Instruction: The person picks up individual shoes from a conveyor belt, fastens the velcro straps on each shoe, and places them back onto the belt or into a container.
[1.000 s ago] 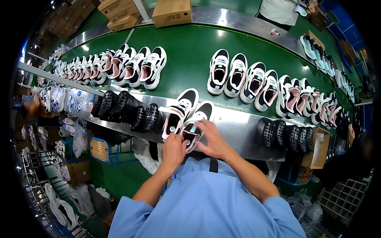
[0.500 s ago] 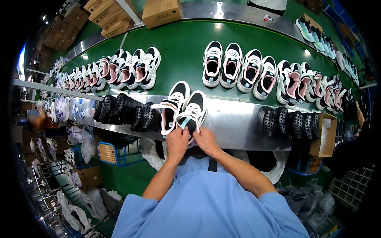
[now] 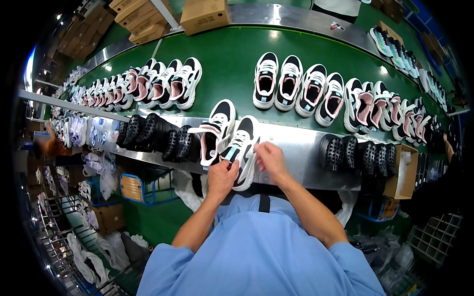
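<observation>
Two black-and-white sneakers with pink linings stand side by side at the near metal edge of the bench. My left hand (image 3: 222,178) pinches the opening of the right-hand sneaker (image 3: 245,135), at its dark tongue with a light blue tab. Just right of that sneaker, my right hand (image 3: 270,160) is raised with its fingers curled in. What those fingers hold, if anything, is hidden. The left-hand sneaker (image 3: 220,116) leans close beside it, its strap or tongue flap sticking out to the left; neither hand grips it.
Rows of similar sneakers (image 3: 290,81) line the green conveyor belt (image 3: 224,74). Black studded shoe moulds (image 3: 148,130) stand left on the metal ledge (image 3: 291,143), and more moulds (image 3: 351,150) at right. An open carton (image 3: 407,172) sits at the right end; a shoebox (image 3: 204,15) lies beyond the belt.
My right hand has let go of the sneaker's opening and moved up and right. The sneaker now sits more upright, with its heel side showing. My left hand stays at its opening.
</observation>
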Demonstrator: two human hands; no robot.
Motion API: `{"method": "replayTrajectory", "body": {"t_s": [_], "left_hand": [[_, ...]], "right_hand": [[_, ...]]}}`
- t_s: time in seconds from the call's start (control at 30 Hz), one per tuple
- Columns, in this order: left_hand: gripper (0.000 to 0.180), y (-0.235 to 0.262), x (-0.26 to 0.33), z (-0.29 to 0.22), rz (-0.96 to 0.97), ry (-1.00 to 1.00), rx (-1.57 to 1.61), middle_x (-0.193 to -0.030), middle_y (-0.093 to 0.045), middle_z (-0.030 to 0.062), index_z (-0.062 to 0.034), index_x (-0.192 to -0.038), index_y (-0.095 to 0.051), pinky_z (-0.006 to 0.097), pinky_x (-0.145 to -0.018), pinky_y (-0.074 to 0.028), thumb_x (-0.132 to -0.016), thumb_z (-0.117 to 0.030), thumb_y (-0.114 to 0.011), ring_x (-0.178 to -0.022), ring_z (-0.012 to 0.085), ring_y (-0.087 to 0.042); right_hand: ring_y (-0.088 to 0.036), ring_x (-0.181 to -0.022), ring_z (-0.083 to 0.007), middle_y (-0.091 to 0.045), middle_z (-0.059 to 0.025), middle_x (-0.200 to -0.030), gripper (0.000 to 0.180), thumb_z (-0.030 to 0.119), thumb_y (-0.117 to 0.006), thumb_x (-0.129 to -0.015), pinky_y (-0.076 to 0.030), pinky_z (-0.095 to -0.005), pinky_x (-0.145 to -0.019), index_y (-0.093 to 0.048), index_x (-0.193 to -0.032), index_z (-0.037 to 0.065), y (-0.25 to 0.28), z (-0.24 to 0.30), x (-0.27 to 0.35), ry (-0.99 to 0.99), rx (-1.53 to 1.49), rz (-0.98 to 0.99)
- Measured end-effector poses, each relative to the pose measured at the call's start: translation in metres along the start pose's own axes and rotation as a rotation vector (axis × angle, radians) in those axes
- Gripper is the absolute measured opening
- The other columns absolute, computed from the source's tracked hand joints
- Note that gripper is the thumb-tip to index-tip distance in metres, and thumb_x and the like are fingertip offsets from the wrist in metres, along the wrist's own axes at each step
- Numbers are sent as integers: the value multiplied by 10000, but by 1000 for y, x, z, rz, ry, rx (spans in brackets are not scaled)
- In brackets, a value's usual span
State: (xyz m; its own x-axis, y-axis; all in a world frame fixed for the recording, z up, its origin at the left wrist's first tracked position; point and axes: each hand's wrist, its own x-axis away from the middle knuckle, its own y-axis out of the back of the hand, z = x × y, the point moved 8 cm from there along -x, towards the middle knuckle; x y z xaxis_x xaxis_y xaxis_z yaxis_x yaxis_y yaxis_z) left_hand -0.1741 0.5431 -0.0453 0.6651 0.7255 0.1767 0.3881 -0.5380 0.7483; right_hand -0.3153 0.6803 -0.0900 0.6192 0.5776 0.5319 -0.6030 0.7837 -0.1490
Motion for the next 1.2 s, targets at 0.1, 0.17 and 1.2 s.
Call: {"method": "replayTrajectory", "body": {"t_s": [0.1,0.17,1.2], "left_hand": [[400,-7,7,-16,152,21,89,-698,-688,216,1,-824,-755,474,-625,-513,-946,-377,-709,-647,402,-685],[398,-11,7,-20,156,15,95,-695,-684,215,2,-823,-752,473,-620,-510,-949,-373,-707,-640,400,-680],[378,-29,-27,-28,6,-81,114,-700,-645,257,45,-748,-671,522,-630,-475,-976,-255,-689,-661,450,-636]], "right_hand": [[-472,-578,-65,-570,8,-724,354,387,-711,-1011,-342,-232,-436,-675,-909,50,-20,46,-1,-28,-127,56],[-428,-555,-56,-546,15,-706,313,318,-725,-992,-304,-229,-438,-645,-841,56,-34,61,-3,-37,-75,133],[-453,-568,-76,-566,8,-736,182,214,-702,-1012,-318,-247,-452,-649,-917,67,-10,-62,-12,-347,-198,158]]}}
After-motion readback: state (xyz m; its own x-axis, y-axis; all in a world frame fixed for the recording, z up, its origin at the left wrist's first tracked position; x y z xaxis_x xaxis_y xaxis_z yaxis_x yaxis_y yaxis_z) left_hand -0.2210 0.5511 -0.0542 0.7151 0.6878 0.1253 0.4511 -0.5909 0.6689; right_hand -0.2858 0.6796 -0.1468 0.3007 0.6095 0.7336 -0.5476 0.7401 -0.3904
